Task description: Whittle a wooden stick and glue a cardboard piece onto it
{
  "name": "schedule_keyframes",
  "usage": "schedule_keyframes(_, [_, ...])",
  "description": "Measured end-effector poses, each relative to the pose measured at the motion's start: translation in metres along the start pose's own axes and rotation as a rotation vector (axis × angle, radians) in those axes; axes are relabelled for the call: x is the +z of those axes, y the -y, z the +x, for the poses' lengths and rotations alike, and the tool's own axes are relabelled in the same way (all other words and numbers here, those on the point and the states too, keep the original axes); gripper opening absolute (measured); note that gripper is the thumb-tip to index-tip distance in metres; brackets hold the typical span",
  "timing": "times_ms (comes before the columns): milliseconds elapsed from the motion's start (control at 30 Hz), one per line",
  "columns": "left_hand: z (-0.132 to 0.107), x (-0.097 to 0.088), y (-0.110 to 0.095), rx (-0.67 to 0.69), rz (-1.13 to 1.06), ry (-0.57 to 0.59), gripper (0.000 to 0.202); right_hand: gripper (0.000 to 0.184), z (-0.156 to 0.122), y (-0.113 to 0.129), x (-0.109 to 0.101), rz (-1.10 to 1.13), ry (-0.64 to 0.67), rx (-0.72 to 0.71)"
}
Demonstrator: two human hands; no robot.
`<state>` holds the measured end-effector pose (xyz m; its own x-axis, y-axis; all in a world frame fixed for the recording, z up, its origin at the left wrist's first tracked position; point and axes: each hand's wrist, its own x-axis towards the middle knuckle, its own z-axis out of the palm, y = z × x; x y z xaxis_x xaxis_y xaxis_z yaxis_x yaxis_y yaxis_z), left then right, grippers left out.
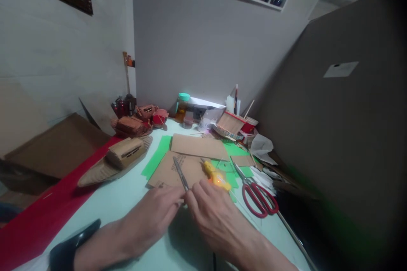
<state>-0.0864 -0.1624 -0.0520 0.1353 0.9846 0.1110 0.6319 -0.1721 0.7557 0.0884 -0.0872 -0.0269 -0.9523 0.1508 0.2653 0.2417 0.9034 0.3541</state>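
Note:
My right hand (211, 211) is closed around a slim grey metal tool (180, 172) with a narrow tip, pointing away over the cardboard; its exact kind is unclear. My left hand (160, 209) is closed close beside it, fingertips pinched together and meeting the right hand; what they hold, if anything, is hidden. Under the tool lies a brown cardboard sheet (163, 168) with printed marks. A second cardboard piece (199, 146) lies behind it. A yellow glue gun (218, 176) rests just beyond my right hand, and red-handled scissors (259, 197) lie open to its right.
A cardboard boat model (116, 161) stands at left, with reddish models (132, 126) behind it. Green sheets (158, 156) lie under the cardboard. A jar with a turquoise lid (182, 108) stands at the back. Crumpled white paper (262, 147) and scraps lie along the right edge.

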Motion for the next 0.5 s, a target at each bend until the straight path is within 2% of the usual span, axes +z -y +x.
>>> schedule_keyframes(200, [0.000,0.006,0.012,-0.018,0.253,-0.053,0.024,0.007,0.011,0.000,0.003,0.038,0.158,0.050])
schedule_keyframes(500, [0.005,-0.001,0.013,-0.005,0.358,-0.058,0.026,0.006,0.022,-0.003,0.001,0.101,0.315,0.135])
